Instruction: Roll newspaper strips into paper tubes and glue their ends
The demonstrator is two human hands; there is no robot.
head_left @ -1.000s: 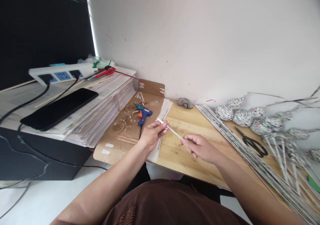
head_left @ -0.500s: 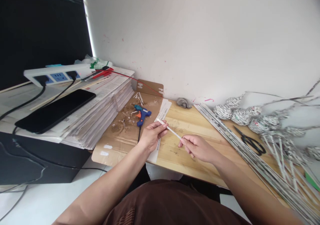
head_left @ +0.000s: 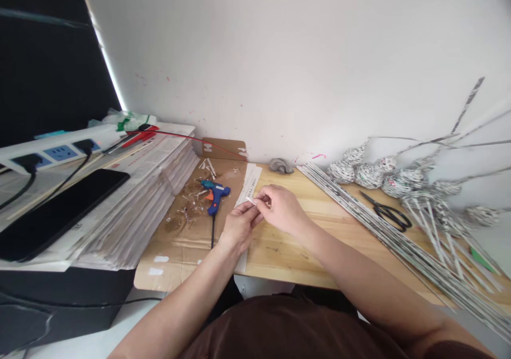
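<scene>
Both my hands meet over the front part of the wooden table. My left hand (head_left: 238,226) is closed on a thin white paper strip (head_left: 251,201), of which only a short bit shows between the fingers. From the right, my right hand (head_left: 279,207) pinches the same strip, its fingertips against those of the left. Most of the strip is hidden by the hands. Just left of them a blue glue gun (head_left: 216,197) lies on a stained cardboard sheet (head_left: 159,250), and a printed paper strip (head_left: 248,183) lies behind them.
Stacked newspapers (head_left: 147,205) carry a black phone (head_left: 64,210) and a white power strip (head_left: 59,149) at the left. Long rolled paper sticks (head_left: 359,220), black scissors (head_left: 387,211) and several woven paper shapes (head_left: 369,174) occupy the right. A grey lump (head_left: 281,165) rests by the wall.
My right hand has moved left and up along the paper strip until it meets my left hand. The strip's exposed length has disappeared between the hands. The view has shifted slightly right.
</scene>
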